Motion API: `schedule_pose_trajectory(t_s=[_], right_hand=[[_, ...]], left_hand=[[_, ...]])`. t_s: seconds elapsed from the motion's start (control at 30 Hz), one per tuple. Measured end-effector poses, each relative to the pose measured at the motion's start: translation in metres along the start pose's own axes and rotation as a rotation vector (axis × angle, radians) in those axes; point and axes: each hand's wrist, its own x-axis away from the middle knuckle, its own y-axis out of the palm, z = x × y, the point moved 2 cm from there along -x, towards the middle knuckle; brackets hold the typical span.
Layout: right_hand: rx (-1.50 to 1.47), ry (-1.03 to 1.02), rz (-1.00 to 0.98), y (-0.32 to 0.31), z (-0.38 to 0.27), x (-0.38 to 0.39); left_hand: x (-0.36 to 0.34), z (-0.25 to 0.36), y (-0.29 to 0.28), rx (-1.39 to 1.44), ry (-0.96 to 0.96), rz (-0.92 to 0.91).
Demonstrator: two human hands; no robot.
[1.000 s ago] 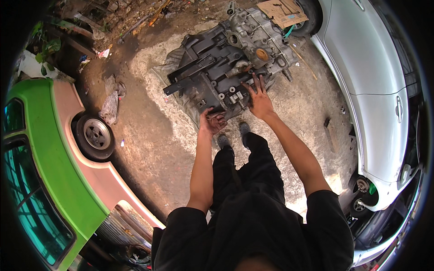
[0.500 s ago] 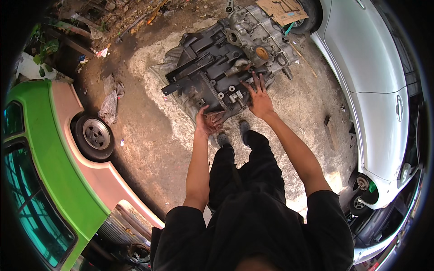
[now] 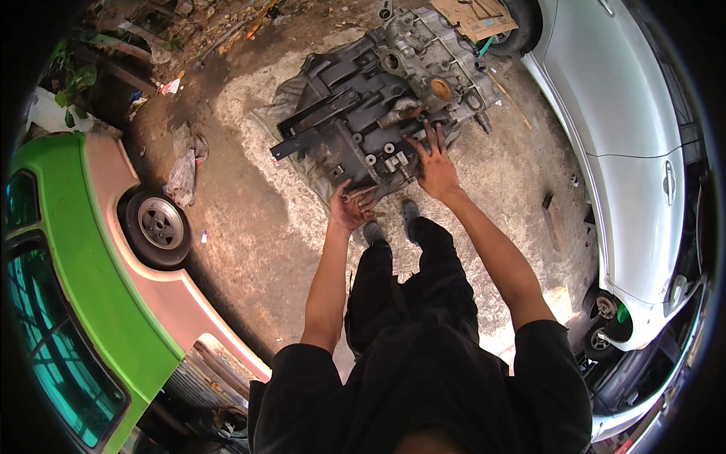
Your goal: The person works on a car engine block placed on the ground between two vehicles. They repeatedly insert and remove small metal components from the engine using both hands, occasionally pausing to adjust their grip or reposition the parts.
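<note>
A large greasy engine assembly lies on a dark cloth on the ground in front of me, with a black metal part [image 3: 333,121] on its left and a grey cast-metal housing [image 3: 416,53] at its far right. My left hand [image 3: 350,209] is at the near edge of the black part, palm turned up and fingers spread, apparently touching its rim. My right hand [image 3: 437,168] lies with fingers stretched out on the assembly's near right side, below a round port with an orange-brown inside [image 3: 440,90]. Neither hand shows anything held.
On the left stands a green and pink car [image 3: 136,242]; a silver car [image 3: 628,151] is on the right. A cardboard sheet [image 3: 475,18] with tools rests at the far right. A crumpled sack [image 3: 181,178] and a dark block [image 3: 552,219] lie on the concrete. My shoes are close to the assembly.
My left hand has shifted very slightly, its forearm swinging a little to the left. The right hand stays in place on the engine assembly.
</note>
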Motion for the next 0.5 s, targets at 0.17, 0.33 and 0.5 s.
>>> schedule_pose_trajectory(t_s=[0.17, 0.33, 0.5], right_hand=[[0.005, -0.018, 0.011, 0.000, 0.000, 0.000], [0.035, -0.026, 0.018, 0.001, 0.000, 0.000], [0.005, -0.021, 0.014, 0.000, -0.001, -0.001]], left_hand=[[-0.002, 0.012, 0.003, -0.040, -0.049, 0.074], [-0.003, 0.017, -0.004, -0.039, -0.110, -0.059], [0.002, -0.006, -0.009, 0.010, -0.009, -0.123]])
